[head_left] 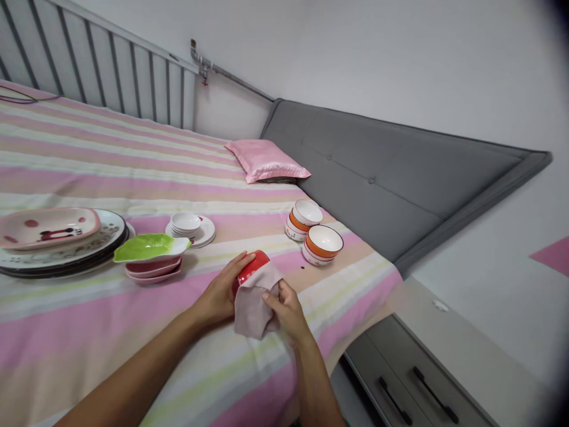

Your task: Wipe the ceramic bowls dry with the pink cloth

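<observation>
A glossy red bowl or cup (253, 268) is tilted above the bed; the cloth hides much of it, so its exact kind does not show. My left hand (223, 289) grips it from the left, fingers wrapped over its side. A greyish-pink cloth (255, 308) drapes across the red piece and hangs below it. Pinched between thumb and fingers of my right hand (284, 305), the cloth presses on the right side. Beyond my right hand stand two short stacks of bowls, one topped by a white bowl (307, 212), the other by an orange bowl (323, 242).
Left on the striped bedspread (178, 332) lie stacked plates (111, 228), a green leaf-shaped dish (149, 246) over pink dishes (153, 270), and small white bowls (185, 223) on plates. A pink pillow (267, 160) lies by the grey headboard (382, 160). A drawer cabinet (400, 367) stands right.
</observation>
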`<state>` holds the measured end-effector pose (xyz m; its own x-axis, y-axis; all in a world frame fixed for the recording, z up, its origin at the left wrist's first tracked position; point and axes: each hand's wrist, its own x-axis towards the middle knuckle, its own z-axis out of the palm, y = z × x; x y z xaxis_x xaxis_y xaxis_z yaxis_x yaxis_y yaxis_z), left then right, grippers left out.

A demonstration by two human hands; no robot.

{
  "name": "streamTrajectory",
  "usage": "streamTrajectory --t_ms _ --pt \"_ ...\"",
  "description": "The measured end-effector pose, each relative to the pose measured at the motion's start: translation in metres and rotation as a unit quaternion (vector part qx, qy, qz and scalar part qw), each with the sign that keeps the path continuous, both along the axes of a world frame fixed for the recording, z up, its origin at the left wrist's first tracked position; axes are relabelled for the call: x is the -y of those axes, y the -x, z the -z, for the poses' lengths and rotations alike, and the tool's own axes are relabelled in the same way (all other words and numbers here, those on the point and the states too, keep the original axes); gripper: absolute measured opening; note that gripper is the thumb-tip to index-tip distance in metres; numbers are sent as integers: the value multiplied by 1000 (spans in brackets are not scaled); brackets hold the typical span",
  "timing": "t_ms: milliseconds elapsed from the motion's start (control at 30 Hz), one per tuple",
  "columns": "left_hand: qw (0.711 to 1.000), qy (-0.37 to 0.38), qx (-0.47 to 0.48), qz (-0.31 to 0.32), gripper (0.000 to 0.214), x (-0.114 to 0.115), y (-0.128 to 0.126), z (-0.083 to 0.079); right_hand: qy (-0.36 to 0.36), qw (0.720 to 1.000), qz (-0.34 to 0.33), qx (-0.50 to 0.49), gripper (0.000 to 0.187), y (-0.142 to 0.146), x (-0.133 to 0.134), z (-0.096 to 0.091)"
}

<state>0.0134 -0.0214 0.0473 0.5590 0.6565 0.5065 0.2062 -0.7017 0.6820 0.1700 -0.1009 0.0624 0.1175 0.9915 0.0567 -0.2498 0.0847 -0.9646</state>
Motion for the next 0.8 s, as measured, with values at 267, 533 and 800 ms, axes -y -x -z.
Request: streamTrajectory --t_ms 267,533,800 --pt "998 -1 -3 59 88 -4 7 -3 65 993 -31 94 29 -6 5 3" --pt "949 285 121 52 102 -8 3 -1 90 996 12 5 34 -5 2 4" --pt "834 526 154 68 47 1 2 -17 98 995 1 -12 35 -4 2 0"
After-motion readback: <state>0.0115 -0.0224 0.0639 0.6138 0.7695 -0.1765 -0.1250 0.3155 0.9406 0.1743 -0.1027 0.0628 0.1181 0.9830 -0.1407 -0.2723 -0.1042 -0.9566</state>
